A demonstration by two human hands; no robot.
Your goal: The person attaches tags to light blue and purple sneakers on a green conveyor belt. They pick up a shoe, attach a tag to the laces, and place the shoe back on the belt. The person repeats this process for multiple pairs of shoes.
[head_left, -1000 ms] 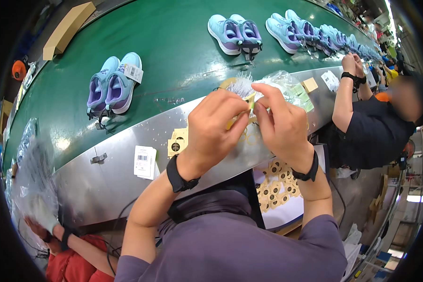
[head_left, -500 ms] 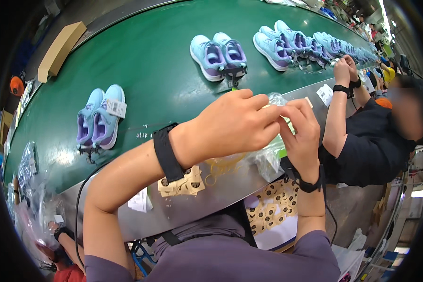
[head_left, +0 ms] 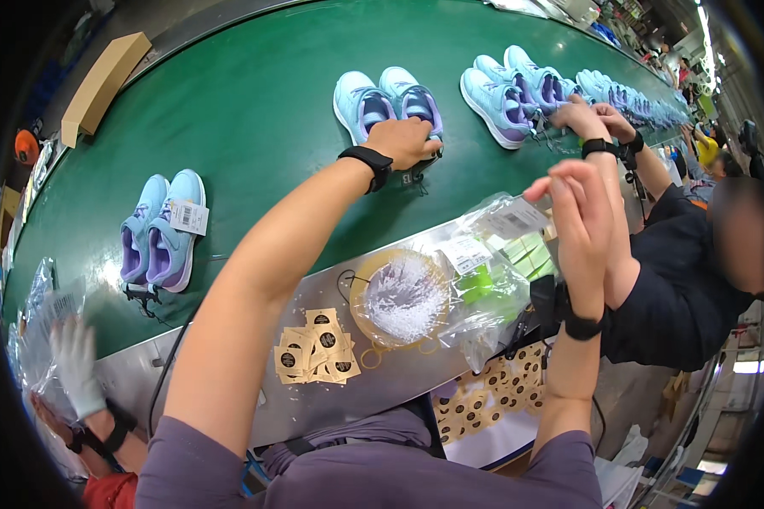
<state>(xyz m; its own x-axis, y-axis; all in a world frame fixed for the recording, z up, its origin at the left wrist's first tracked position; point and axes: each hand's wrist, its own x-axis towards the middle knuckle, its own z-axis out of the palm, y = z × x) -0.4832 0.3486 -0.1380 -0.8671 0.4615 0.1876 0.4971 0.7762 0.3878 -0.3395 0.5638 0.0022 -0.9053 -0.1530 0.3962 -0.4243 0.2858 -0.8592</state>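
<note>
One sneaker pair (head_left: pixel 361 100) likely steadied by left hand (head_left: pixel 405 144) curled at heels, grip hidden; right hand (head_left: pixel 582 208) half-curled, hold unclear.

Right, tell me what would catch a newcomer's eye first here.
On the green surface, a long row of pale blue shoes runs off to the upper right. Nearer, the left hand is at the heels of the centre pair, while another pair stands at the left. On the metal ledge below, a round heap of thin white pieces sits beside tan cards.
</note>
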